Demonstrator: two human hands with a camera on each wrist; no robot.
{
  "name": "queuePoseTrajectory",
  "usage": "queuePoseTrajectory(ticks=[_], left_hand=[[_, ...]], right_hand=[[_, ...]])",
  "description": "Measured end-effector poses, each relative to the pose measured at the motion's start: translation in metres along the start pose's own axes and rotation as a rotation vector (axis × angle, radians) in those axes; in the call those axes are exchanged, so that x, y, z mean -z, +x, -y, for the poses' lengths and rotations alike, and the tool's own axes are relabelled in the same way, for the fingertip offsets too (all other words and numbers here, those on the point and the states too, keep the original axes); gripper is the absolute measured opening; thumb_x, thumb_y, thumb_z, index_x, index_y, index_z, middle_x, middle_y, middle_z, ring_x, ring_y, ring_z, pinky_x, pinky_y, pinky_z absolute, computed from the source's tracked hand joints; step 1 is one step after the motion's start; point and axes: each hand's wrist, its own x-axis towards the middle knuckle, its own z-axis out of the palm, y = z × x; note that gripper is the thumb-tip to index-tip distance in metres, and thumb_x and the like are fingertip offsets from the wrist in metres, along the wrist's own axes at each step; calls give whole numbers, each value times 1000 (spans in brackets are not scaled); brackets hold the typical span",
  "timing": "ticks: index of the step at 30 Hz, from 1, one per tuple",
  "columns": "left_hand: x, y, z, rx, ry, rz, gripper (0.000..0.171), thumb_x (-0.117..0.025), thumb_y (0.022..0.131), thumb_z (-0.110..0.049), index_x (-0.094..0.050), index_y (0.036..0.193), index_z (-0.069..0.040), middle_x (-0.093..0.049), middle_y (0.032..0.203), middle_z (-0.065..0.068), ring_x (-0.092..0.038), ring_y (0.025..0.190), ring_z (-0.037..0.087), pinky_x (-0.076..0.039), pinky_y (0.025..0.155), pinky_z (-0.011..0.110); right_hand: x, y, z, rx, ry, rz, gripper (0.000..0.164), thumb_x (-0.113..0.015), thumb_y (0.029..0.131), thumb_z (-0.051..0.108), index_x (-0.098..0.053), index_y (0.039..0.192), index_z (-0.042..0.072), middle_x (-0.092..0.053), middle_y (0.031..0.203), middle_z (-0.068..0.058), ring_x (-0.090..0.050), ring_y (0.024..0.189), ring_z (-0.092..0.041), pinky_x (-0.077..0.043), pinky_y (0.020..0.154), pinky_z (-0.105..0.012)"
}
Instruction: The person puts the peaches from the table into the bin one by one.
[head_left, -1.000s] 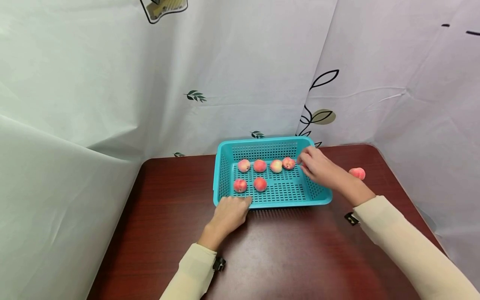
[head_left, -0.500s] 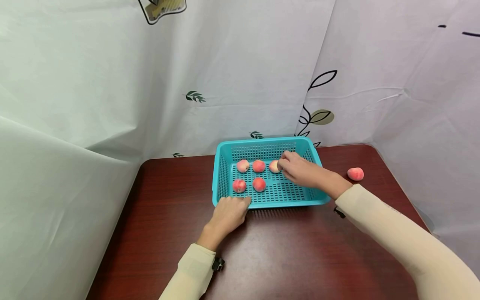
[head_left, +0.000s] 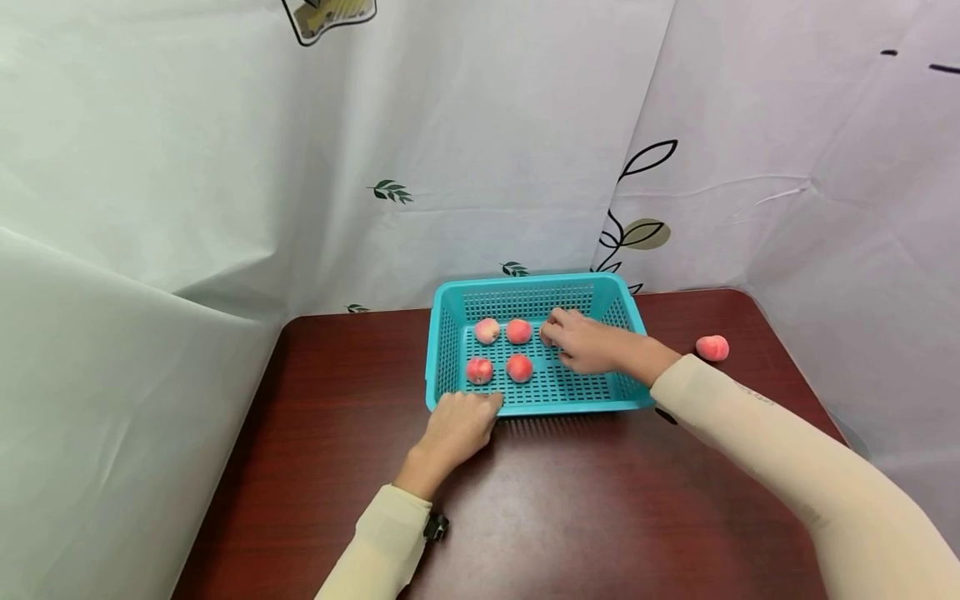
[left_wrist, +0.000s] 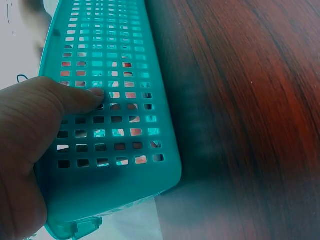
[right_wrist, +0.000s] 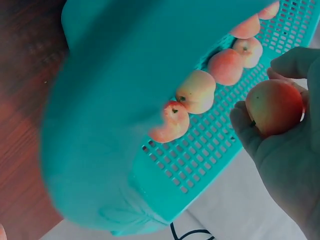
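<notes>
A turquoise perforated plastic basket (head_left: pixel 551 410) stands on the table with peaches inside. My left hand (head_left: pixel 459 425) grips its front rim near the left corner; in the left wrist view the thumb (left_wrist: pixel 80 100) presses flat on the outer wall. Over the right part of the basket is my right hand (head_left: pixel 588 342). The right wrist view shows it holding a red and yellow peach (right_wrist: pixel 275 107) in curled fingers, above the basket floor. Beneath lie a reddish peach (right_wrist: pixel 172 122) and a pale one (right_wrist: pixel 196 92), mostly hidden by that hand in the head view.
Left in the basket sit two back-row peaches, one pale (head_left: pixel 487 331) and one red (head_left: pixel 518 331), with two front-row peaches (head_left: pixel 480 370) before them. Another peach (head_left: pixel 712 347) lies on the dark red table (head_left: pixel 600 500), right of the basket. White sheets (head_left: pixel 480 142) hang behind.
My right hand has moved left from the basket's right end, first over the rightmost back-row peach, then a little further over the pale one. The left hand keeps its place on the rim.
</notes>
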Motion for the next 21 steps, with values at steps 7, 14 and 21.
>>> queuePoseTrajectory(ticks=[7,14,21], left_hand=[[0,0,0,-5,14,-1,21,-65,93,-7,-56,76,-16,-41,52,-2,-42,42,14,-21,40,27],[0,0,0,-8,14,0,21,-65,93,-7,-55,76,-16,-41,51,-2,-42,42,14,-21,40,27],[1,1,0,-8,17,1,23,-63,94,-6,-54,75,-16,-41,51,-2,-43,42,16,-19,40,27]], right_hand=[[-4,8,-2,35,-18,77,32,-48,94,-6,-60,120,8,-52,123,-9,-48,101,-25,-44,90,-41],[-6,12,-2,82,-26,120,23,-49,103,-1,-60,122,6,-57,122,-11,-57,105,-24,-53,92,-40],[-1,19,2,-2,-42,270,32,-66,99,6,-60,130,9,-58,130,-9,-60,108,-22,-55,93,-39]])
